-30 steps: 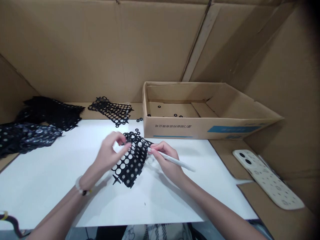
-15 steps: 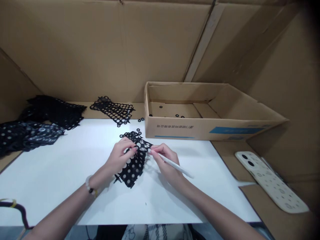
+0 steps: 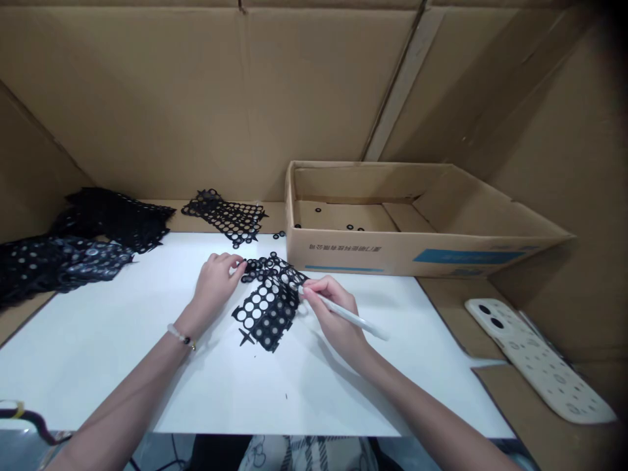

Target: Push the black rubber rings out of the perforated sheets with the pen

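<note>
The person's left hand sits loosely curled, its fingertips at the top left corner of a black sheet full of round holes, though whether they pinch it or only touch it I can't tell from here. That sheet lies on a white board just below 12 o'clock from the person, between both hands. The right hand makes a narrow grip on a white pen, its tip at the sheet's right edge. At 12 o'clock, near the board's far edge, lies another holed sheet, and a pile of black sheets sits at 10 o'clock. A low cardboard box stands at 1 o'clock, with small black rings scattered inside (the print on its front is too small to read). At 3 o'clock, a white plate with holes rests on cardboard.
</note>
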`<state>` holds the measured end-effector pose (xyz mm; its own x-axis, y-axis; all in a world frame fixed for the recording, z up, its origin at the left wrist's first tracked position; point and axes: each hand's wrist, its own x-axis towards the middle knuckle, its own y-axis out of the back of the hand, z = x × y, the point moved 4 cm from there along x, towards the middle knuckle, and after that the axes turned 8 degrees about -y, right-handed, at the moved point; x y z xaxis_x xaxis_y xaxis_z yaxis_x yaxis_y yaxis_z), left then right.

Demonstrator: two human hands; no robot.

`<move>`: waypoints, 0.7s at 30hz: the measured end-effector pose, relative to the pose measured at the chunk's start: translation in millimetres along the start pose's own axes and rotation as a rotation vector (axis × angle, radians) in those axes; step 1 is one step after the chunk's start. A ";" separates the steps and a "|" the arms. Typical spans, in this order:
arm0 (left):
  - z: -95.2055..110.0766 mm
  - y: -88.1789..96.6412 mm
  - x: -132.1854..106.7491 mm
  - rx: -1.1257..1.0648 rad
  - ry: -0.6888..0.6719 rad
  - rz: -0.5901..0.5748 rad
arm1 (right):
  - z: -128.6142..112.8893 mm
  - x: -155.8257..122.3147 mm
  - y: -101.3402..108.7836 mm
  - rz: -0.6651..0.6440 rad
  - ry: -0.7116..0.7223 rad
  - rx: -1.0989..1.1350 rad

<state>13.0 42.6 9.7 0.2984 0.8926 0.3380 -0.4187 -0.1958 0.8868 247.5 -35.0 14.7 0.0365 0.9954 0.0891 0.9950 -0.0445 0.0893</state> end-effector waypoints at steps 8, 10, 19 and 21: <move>11.7 3.0 -2.1 -0.359 0.011 0.046 | -3.1 3.1 1.8 -0.026 0.015 0.105; 18.6 -6.5 -4.1 -0.622 0.007 -0.044 | -3.7 2.9 0.6 -0.076 0.007 0.165; 39.0 -25.8 -19.8 -0.955 0.149 -0.385 | -4.8 3.9 1.8 -0.082 0.022 0.148; 41.4 -22.4 -19.1 -0.979 0.160 -0.315 | -8.7 4.5 5.1 -0.041 0.036 0.035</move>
<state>52.2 13.2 -3.5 0.4275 0.9036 0.0262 -0.8759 0.4069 0.2593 251.9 -31.4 24.1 -0.0074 0.9925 0.1219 0.9982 0.0001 0.0592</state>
